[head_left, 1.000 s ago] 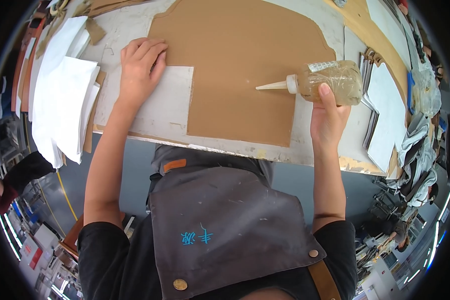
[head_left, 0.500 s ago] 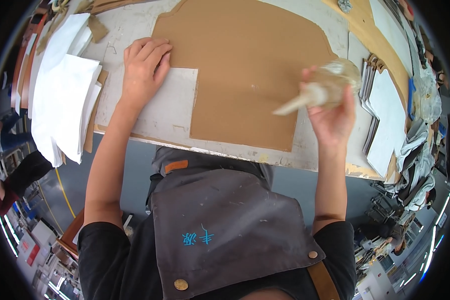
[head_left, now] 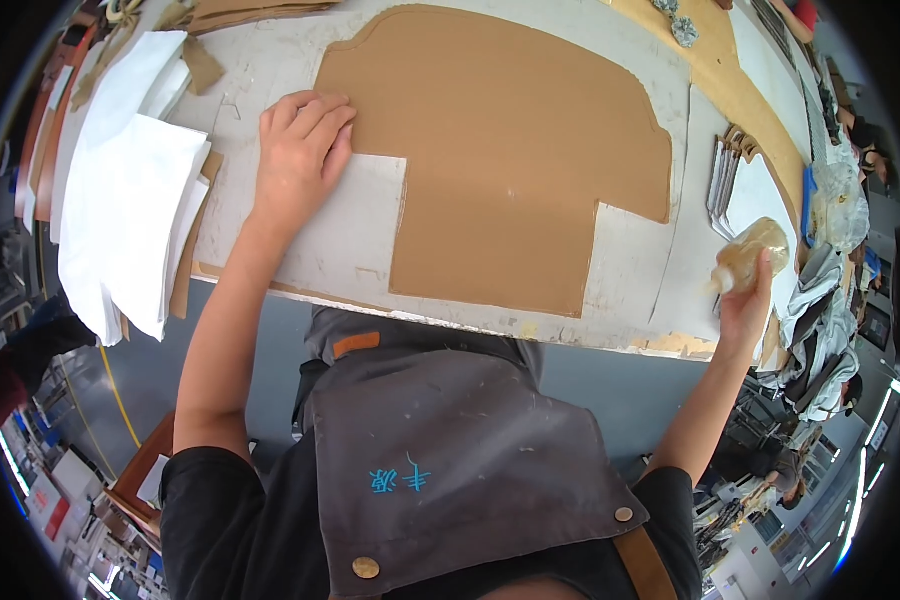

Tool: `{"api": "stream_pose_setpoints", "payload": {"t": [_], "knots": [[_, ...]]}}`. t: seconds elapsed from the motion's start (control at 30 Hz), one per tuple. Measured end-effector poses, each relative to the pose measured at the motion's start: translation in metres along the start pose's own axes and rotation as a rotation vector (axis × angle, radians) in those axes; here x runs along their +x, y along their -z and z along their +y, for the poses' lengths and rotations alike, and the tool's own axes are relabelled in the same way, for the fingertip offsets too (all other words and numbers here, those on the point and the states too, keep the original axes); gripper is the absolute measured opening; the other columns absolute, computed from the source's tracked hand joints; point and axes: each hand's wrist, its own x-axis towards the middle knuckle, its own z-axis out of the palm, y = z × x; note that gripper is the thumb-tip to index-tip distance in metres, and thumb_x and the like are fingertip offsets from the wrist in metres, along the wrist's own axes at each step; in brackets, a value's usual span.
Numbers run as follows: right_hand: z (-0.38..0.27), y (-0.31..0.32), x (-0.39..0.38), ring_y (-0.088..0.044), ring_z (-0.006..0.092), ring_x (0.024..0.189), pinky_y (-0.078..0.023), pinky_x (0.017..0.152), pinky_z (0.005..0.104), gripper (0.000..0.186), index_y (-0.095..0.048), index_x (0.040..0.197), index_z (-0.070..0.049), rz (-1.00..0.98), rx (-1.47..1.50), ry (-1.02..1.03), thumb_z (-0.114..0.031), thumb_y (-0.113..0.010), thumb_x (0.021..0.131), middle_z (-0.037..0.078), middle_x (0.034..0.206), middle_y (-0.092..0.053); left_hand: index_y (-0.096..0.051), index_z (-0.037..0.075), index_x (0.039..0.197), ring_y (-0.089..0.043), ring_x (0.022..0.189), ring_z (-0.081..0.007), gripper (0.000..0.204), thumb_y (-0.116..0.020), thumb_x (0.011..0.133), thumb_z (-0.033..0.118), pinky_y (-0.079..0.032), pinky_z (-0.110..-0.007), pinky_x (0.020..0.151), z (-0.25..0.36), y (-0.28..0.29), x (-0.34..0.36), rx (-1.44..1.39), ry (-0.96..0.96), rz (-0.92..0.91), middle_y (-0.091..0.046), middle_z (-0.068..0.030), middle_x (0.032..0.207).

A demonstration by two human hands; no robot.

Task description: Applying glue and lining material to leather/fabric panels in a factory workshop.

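A large brown cut-out panel point(head_left: 500, 160), perhaps leather or card, lies flat on the pale work table point(head_left: 630, 290), its near corners notched. At its left edge rests my left hand point(head_left: 300, 150), fingers curled together over the rim with the thumb alongside; the fingertips are partly hidden. Off to the right, beyond the panel, my right hand point(head_left: 745, 310) grips a translucent squeeze bottle point(head_left: 755, 250) of yellowish liquid. The bottle is tilted, its pale nozzle toward the lower left, and it is held in front of a stack of white cut pieces point(head_left: 760, 195).
White sheets point(head_left: 135, 200) overlap the table's left end. Brown pieces point(head_left: 255, 12) lie at the far left. Crumpled grey lumps point(head_left: 684, 32) sit far right, and a clear plastic bag point(head_left: 838, 210) is beyond the white stack. The near table edge point(head_left: 450, 322) faces my apron.
My right hand has carried the squeeze bottle right and nearer, away from above the panel, uncovering its right notch. My left hand remains at the panel's left edge.
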Motion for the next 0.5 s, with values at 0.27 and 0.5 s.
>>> {"api": "stream_pose_setpoints", "payload": {"t": [0.27,0.5], "knots": [[0.001,0.004,-0.010,-0.059,0.0200,0.092,-0.047,0.079,0.0293,0.061,-0.051,0.118,0.003,0.149,-1.245,0.200,-0.040,-0.070,0.079,0.016,0.103,-0.061,-0.064,0.007,0.098,-0.054,0.101,-0.0246,0.023,-0.066,0.075,0.003,-0.039,-0.036,0.086,0.001,-0.001,-0.001,-0.015,0.005,0.015,-0.063,-0.0023,0.106],[0.004,0.004,0.003,-0.060,0.0302,0.098,-0.051,0.078,0.0381,0.063,-0.048,0.126,0.004,0.053,-1.793,0.743,-0.037,-0.067,0.083,0.022,0.114,-0.057,-0.064,0.007,0.098,-0.055,0.098,-0.0263,0.028,-0.067,0.072,-0.001,-0.040,-0.037,0.082,0.001,0.019,-0.009,-0.055,0.072,0.123,-0.063,-0.0050,0.102]]}}
